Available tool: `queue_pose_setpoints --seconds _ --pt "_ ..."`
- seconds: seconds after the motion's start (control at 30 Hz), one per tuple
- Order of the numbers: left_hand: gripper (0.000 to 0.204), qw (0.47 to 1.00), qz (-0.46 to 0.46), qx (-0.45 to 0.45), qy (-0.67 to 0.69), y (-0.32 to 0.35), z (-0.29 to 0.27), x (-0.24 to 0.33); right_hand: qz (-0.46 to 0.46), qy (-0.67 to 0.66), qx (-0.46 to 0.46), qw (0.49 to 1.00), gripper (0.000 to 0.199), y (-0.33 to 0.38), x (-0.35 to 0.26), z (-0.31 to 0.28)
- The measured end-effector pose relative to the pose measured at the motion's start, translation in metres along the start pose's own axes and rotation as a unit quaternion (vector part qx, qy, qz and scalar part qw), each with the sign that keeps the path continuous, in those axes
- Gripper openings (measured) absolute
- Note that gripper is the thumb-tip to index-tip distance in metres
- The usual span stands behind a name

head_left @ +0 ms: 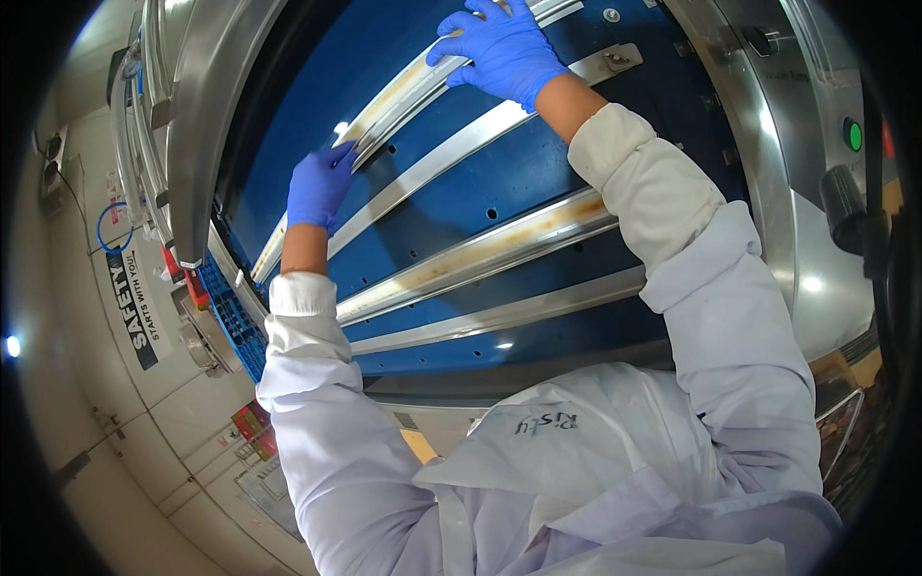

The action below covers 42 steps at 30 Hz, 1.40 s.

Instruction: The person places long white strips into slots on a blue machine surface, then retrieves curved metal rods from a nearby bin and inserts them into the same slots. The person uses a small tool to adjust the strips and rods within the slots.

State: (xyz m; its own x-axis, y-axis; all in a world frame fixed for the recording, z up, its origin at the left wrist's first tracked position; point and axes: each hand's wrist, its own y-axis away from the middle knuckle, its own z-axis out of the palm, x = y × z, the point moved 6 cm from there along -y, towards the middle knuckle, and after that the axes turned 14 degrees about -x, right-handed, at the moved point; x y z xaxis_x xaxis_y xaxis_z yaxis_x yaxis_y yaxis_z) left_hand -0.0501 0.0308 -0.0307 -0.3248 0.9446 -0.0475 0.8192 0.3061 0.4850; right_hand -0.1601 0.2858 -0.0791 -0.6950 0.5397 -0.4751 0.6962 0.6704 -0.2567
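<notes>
Inside a machine with a blue bed (447, 226), long metal bars run slantwise. The far one, a metal sealing bar (399, 104) with a pale, brown-stained strip along its top, lies under both of my blue-gloved hands. My left hand (322, 187) is closed, its fingertips pinched at the bar's edge; anything thin between them is too small to make out. Farther up to the right, my right hand (504, 53) grips across the same bar, fingers curled over it and thumb on the near side. A second stained bar (471, 254) lies nearer to me.
Plain metal strips (423, 173) lie between the stained bars. The machine's steel frame (783, 192) curves up at the right, with a green button (852, 134). At the left stand a steel lid edge (206, 115) and a blue plastic crate (230, 322).
</notes>
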Motion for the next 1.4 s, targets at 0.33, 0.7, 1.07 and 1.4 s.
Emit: queue_pose_setpoints --seconds 0.33,0.7,1.07,1.4 --pt "0.028 0.988 0.044 0.07 0.13 0.038 -0.01 0.033 -0.035 0.076 -0.001 0.996 0.037 0.002 0.012 -0.004" --pt "0.026 0.997 0.001 0.071 0.015 0.022 -0.022 0.151 0.027 0.113 -0.026 0.993 0.034 0.015 0.051 -0.014" --pt "0.029 0.992 -0.026 0.021 -0.119 0.002 -0.032 0.186 0.008 0.081 0.002 0.997 0.032 0.018 0.052 -0.014" --pt "0.028 0.995 -0.003 0.027 -0.099 0.004 -0.04 0.183 0.003 0.055 0.007 0.998 0.032 0.016 0.052 -0.013"
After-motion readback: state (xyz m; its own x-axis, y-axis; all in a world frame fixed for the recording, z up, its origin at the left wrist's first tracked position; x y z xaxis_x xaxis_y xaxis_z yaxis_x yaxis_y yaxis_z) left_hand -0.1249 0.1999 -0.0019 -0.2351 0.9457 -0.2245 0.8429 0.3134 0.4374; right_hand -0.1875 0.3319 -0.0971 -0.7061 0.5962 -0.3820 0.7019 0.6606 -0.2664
